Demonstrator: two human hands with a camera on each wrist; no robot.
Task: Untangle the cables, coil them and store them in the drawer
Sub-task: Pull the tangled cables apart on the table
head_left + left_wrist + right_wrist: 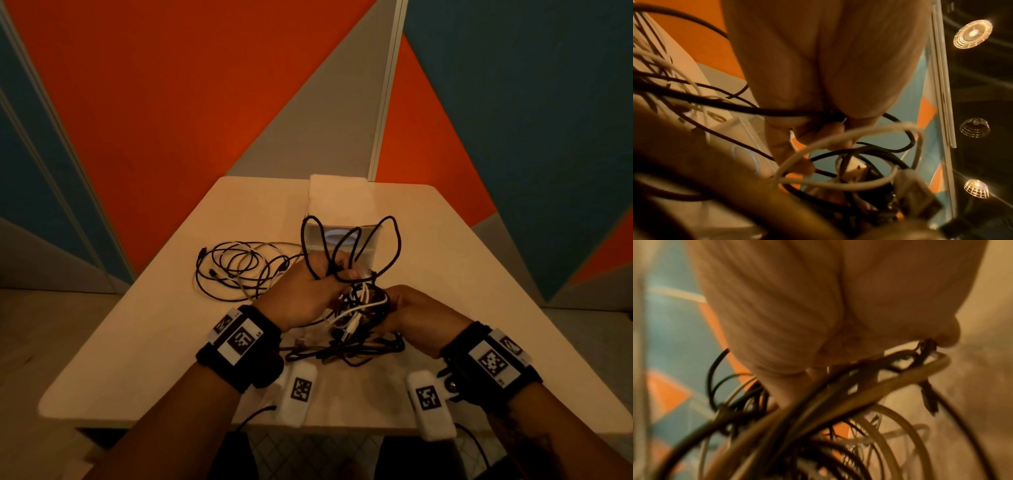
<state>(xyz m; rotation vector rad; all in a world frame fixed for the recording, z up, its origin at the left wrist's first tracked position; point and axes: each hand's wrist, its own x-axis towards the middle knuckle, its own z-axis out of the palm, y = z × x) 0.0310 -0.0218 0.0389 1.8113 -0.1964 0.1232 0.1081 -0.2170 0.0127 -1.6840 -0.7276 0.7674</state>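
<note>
A knot of black and white cables point(359, 315) hangs between my two hands over the middle of the table point(137, 325). My left hand point(308, 291) grips loops of a black braided cable point(394, 240) that stand up from its fist; the left wrist view shows its fingers point(818, 128) curled round black strands. My right hand point(414, 315) holds the right side of the knot, with fingers curled round a bundle of cables point(869, 378). More loose black and white cables point(236, 267) lie spread on the table to the left.
A small white drawer unit point(339, 202) stands at the table's far middle, its open drawer point(342, 236) facing me just behind the raised loops. Orange, grey and blue wall panels rise behind. The table's near edge is close to my wrists.
</note>
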